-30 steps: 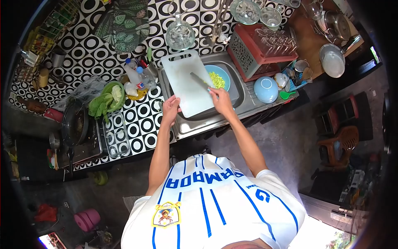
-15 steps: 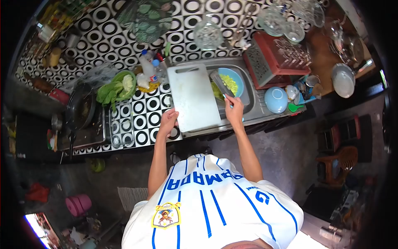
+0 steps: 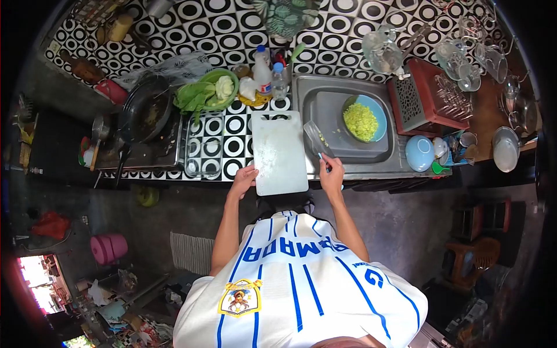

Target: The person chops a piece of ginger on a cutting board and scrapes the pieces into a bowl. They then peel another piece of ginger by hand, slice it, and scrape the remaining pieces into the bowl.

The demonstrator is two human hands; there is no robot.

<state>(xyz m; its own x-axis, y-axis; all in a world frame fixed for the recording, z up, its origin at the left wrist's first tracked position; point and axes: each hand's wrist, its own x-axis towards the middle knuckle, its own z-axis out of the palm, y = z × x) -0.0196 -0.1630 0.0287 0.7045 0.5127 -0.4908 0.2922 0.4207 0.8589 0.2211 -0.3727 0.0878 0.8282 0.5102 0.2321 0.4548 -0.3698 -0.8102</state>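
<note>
My left hand (image 3: 243,181) grips the left edge of a white cutting board (image 3: 279,153), whose near end juts past the counter's front. In my right hand (image 3: 332,172) is a broad-bladed knife (image 3: 314,137) with a light blue handle. Its blade lies beside the board's right edge, over the left part of the sink, with small green bits on or near it. Inside the sink (image 3: 325,88) stands a blue bowl (image 3: 380,119) holding finely chopped yellow-green vegetable (image 3: 360,120), to the right of the knife.
Left of the board, a green basin (image 3: 231,95) holds leafy greens and a pale vegetable, near plastic bottles (image 3: 263,78). A black wok (image 3: 145,110) sits on the stove. A red rack (image 3: 426,95) and an upturned blue bowl (image 3: 419,153) stand right of the sink.
The board has moved left and towards me, off the sink. The knife has left the bowl, which now shows its chopped contents uncovered. My view has shifted too.
</note>
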